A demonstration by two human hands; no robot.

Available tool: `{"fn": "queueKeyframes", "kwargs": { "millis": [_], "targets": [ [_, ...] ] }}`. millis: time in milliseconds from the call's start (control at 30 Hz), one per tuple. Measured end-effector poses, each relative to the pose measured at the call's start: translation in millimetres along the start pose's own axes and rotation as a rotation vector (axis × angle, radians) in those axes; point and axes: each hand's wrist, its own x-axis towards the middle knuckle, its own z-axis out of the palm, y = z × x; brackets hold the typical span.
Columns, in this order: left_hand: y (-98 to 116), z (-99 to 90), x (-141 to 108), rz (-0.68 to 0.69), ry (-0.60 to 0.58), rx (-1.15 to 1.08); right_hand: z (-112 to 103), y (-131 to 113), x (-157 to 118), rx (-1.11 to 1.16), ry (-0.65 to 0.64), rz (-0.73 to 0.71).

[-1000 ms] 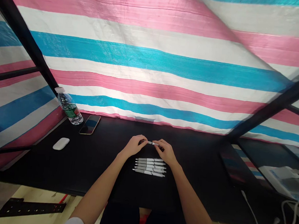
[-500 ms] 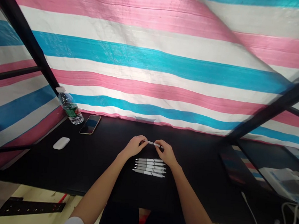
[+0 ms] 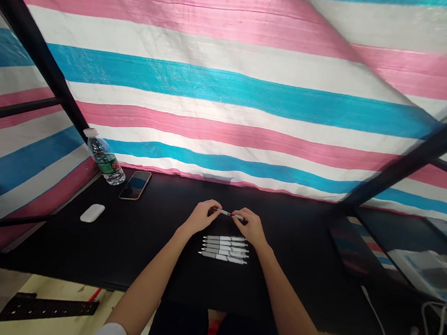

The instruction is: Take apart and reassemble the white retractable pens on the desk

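Observation:
A white pen (image 3: 225, 212) spans the gap between my two hands, above the black table. My left hand (image 3: 202, 216) pinches its left end, and my right hand (image 3: 250, 226) has its fingers closed on the right end. Whether the pen is in one piece or two is too small to tell. Just nearer to me, several white pens (image 3: 224, 249) lie side by side in a stack of rows, their tips pointing left.
On the black table (image 3: 130, 253), a water bottle (image 3: 109, 168), a phone (image 3: 135, 185) and a white rounded case (image 3: 92, 213) are at the left. White cables (image 3: 375, 316) and a plastic-wrapped item (image 3: 421, 271) lie at the right. Striped sheeting (image 3: 229, 100) rises behind.
The middle of the held pen looks slightly different, with a dark spot near my right fingertips. Both hands have hardly moved.

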Motion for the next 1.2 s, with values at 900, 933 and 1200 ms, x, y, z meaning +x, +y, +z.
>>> {"fn": "queueKeyframes", "kwargs": {
  "millis": [900,933,1200],
  "targets": [
    [-26,-10.6,-2,-0.100,0.021,0.323,1,9,-1,-0.050,0.012,0.074],
    [-26,-10.3,-1,-0.103,0.020,0.326,1,9,-1,-0.051,0.010,0.076],
    [-25,-8.9,-2,-0.075,0.031,0.306,1,10,-1,-0.048,-0.012,0.083]
  ]
}}
